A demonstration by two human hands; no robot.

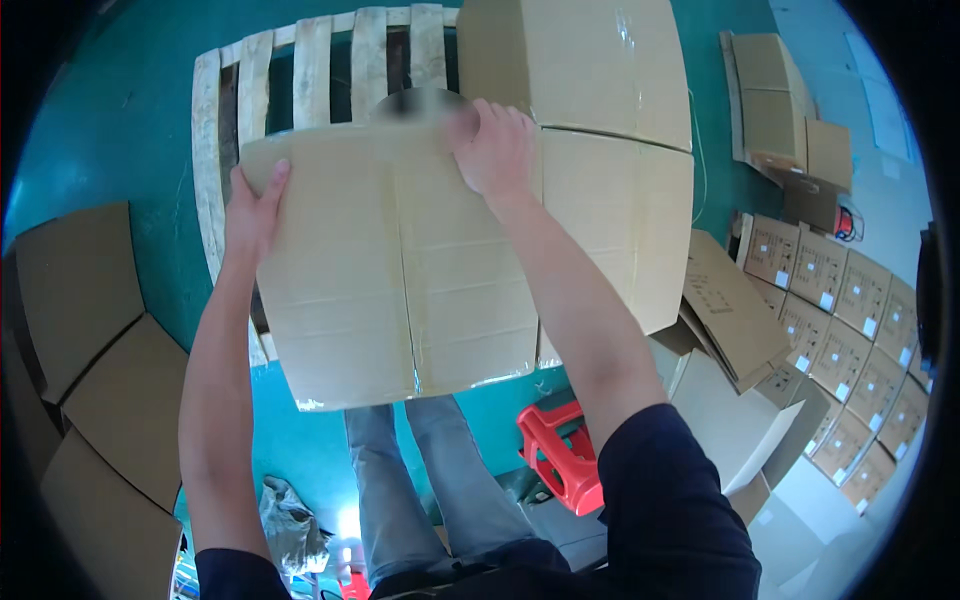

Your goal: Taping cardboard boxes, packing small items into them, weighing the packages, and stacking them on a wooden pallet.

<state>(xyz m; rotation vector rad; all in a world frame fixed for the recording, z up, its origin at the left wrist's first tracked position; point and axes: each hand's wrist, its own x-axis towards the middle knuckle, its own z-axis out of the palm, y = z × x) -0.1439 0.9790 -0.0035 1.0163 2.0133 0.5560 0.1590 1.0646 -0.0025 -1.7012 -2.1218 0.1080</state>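
A large tan cardboard box [340, 260], closed and taped along its middle seam, is in front of me over the near part of a wooden pallet [312, 70]. My left hand [257, 212] is closed on its left edge, thumb on the top face and the other fingers mostly hidden. At the far right corner, my right hand [493, 148] grips the far edge with bent fingers. A smeared dark shape shows just past that edge; I cannot make it out. Two more boxes, one farther [610, 65] and one nearer [615, 215], stand close along the right side.
Brown cartons [85, 295] line the left. A red plastic stool [562, 455] stands near my right leg. On the right are an open carton [735, 420], a cardboard piece [730, 310] and several stacked labelled cartons [815, 260]. A grey plastic bag [292, 525] lies low on the left.
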